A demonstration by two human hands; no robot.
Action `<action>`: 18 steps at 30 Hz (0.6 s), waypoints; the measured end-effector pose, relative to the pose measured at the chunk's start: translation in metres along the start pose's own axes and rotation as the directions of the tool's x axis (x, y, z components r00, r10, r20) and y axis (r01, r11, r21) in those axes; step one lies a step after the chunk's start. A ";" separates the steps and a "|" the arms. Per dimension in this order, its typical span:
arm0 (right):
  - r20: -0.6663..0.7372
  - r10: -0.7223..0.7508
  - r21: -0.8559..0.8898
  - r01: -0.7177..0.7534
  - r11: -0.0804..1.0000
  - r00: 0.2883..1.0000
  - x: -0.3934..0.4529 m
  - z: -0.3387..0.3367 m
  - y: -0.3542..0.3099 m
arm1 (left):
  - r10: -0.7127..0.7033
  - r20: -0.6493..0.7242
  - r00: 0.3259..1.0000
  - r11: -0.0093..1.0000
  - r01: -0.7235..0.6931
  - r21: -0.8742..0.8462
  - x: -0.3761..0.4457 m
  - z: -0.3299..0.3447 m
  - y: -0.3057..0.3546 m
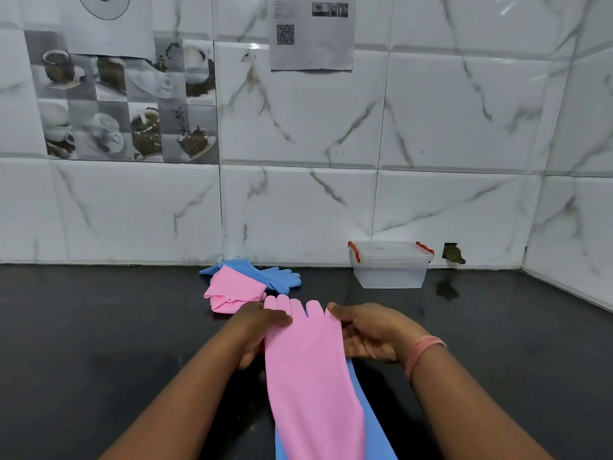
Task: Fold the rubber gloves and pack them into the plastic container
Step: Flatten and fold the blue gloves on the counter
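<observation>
A long pink rubber glove (308, 376) lies flat on the black counter, fingers pointing toward the wall, on top of a blue glove (371, 426) whose edge shows along its right side. My left hand (262, 330) grips the pink glove's left edge near the fingers. My right hand (368, 333) holds its right edge. Farther back lies a folded pink glove (232, 287) over another blue glove (275, 277). The clear plastic container (391, 270) with red clips and its lid on stands by the wall at the right.
The black counter (99, 327) runs to a white marble-tiled wall behind and on the right. A hole in the wall (452, 253) sits just right of the container. A paper with a QR code (311, 31) hangs above.
</observation>
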State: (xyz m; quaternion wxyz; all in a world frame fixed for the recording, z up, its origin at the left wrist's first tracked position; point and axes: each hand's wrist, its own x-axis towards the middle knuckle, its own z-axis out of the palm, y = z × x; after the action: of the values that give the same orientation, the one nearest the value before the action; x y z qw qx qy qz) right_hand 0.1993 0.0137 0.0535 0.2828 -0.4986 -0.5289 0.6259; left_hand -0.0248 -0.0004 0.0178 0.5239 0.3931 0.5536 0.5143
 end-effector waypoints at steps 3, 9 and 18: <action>-0.131 -0.161 -0.156 0.140 0.978 0.978 0.010 0.006 0.017 | -0.029 0.058 0.998 0.998 0.026 0.049 0.001 -0.004 -0.004; -0.106 -0.179 -0.115 0.167 0.979 0.978 0.010 0.014 0.019 | -0.044 0.057 0.997 0.995 0.038 0.096 -0.002 -0.002 -0.001; -0.283 -0.376 -0.267 0.304 0.915 0.883 0.011 0.021 0.016 | 0.322 -0.213 0.923 0.818 -0.158 0.553 -0.022 0.019 0.009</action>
State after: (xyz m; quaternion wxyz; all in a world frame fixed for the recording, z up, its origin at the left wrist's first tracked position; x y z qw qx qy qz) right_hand 0.1792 0.0112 0.0340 0.4170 -0.5221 -0.6184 0.4137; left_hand -0.0040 -0.0177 0.0316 0.2374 0.5068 0.6901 0.4589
